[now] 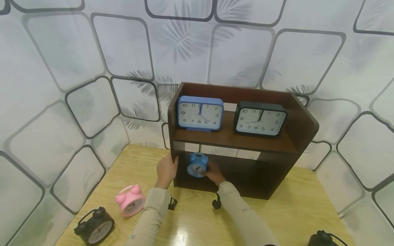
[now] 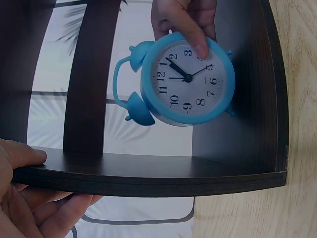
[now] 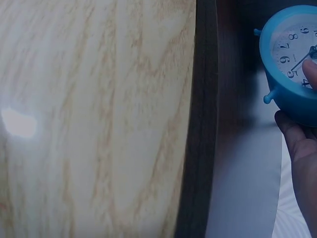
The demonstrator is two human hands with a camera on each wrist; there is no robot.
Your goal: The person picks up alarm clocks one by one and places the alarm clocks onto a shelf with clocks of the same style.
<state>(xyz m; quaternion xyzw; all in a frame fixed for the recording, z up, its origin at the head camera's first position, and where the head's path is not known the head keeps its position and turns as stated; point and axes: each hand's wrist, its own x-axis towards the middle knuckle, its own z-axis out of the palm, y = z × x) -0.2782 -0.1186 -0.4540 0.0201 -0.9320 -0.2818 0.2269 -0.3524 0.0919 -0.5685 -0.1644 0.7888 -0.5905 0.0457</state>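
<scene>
A blue twin-bell alarm clock (image 1: 195, 169) is in my right hand (image 1: 214, 173), inside the lower compartment of the dark brown shelf (image 1: 234, 141), toward its left side. In the left wrist view the right thumb lies over the face of the alarm clock (image 2: 198, 106), and the other fingers go behind it. The right wrist view shows fingers under its side and its small feet pointing out. My left hand (image 1: 166, 171) grips the shelf's left side panel (image 2: 148, 184), thumb on the inner face and fingers outside.
On the upper shelf stand a blue rectangular clock (image 1: 200, 113) and a black rectangular clock (image 1: 260, 119). A pink alarm clock (image 1: 131, 201) and a black alarm clock (image 1: 95, 227) sit on the wooden table (image 1: 295, 212) at left. Another black clock (image 1: 321, 239) shows at the bottom right.
</scene>
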